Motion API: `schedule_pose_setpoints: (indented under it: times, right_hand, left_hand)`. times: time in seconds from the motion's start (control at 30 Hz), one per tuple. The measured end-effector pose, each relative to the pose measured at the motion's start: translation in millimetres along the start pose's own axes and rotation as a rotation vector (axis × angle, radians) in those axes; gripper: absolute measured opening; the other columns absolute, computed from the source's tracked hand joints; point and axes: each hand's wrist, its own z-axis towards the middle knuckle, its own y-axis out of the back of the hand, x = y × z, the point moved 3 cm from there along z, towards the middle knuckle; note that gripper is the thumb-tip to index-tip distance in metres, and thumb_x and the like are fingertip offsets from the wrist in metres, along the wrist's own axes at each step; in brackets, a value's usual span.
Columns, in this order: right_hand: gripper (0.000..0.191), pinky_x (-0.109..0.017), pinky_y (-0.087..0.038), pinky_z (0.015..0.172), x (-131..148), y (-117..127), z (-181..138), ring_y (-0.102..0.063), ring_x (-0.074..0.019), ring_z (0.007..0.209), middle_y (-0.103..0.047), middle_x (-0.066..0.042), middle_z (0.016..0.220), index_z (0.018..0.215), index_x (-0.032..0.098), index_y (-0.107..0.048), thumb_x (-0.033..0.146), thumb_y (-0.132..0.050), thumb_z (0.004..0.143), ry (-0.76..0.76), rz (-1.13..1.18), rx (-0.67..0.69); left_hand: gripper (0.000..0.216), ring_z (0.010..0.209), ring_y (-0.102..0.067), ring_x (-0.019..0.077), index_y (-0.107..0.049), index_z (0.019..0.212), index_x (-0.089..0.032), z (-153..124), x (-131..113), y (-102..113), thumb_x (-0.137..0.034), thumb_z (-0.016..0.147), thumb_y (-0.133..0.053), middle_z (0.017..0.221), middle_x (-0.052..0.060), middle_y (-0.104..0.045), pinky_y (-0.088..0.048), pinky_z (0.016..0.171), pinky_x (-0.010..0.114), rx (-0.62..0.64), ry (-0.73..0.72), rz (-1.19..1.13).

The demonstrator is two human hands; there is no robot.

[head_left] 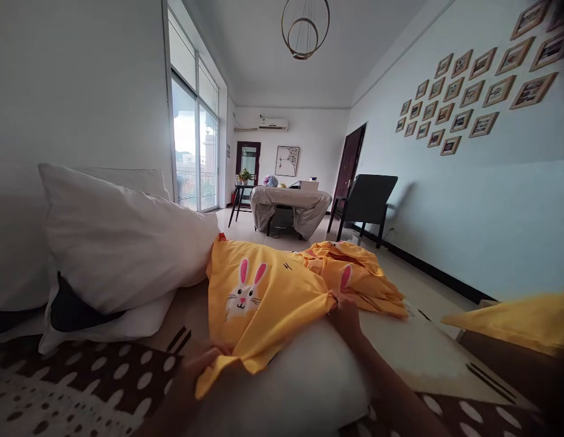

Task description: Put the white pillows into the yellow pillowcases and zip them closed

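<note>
A yellow pillowcase with a white rabbit face and pink ears covers the far part of a white pillow. The pillow's near end shows bare below the cloth. My left hand is closed on the near left corner of the pillowcase, its fingers partly hidden. On the near right edge, my right hand grips the cloth and pulls it taut. Just beyond my right hand lies a crumpled heap of yellow rabbit-print fabric.
White pillows are stacked at the left on a brown dotted cover. More yellow cloth hangs at the right edge. Farther back stand a covered table and a dark chair.
</note>
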Motion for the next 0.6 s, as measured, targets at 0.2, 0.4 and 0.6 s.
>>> schedule_pose_setpoints:
  times: [0.2,0.4,0.6]
  right_hand:
    - [0.032,-0.028,-0.038,0.048,15,21,-45,-0.047,-0.0163,0.047,-0.051,-0.003,0.052,0.062,0.02,-0.052,0.036,-0.03,0.079,-0.035,0.189,-0.111]
    - [0.033,-0.028,-0.043,0.055,14,44,-95,-0.06,-0.0203,0.062,-0.064,-0.008,0.066,0.069,0.021,-0.063,0.041,-0.042,0.085,0.346,-0.003,0.16]
    - [0.025,-0.029,-0.038,0.058,34,115,-111,-0.055,-0.0175,0.057,-0.06,-0.006,0.059,0.069,0.021,-0.061,0.026,-0.046,0.089,0.62,-0.382,-0.076]
  left_hand:
    - [0.042,0.13,-0.045,0.027,-0.054,0.131,-0.027,-28,34,-35,-0.031,0.09,-0.051,0.134,0.011,-0.055,-0.041,0.106,0.042,0.114,-0.151,0.271]
    - [0.025,0.107,-0.063,0.025,-0.066,0.107,-0.029,-21,39,42,-0.034,0.084,-0.059,0.119,0.007,-0.066,-0.052,0.092,0.034,0.24,-0.053,0.119]
    - [0.023,0.113,-0.06,0.0262,-0.07,0.101,-0.032,-8,-19,80,-0.042,0.086,-0.055,0.11,0.004,-0.07,-0.045,0.099,0.041,0.037,-0.09,-0.034]
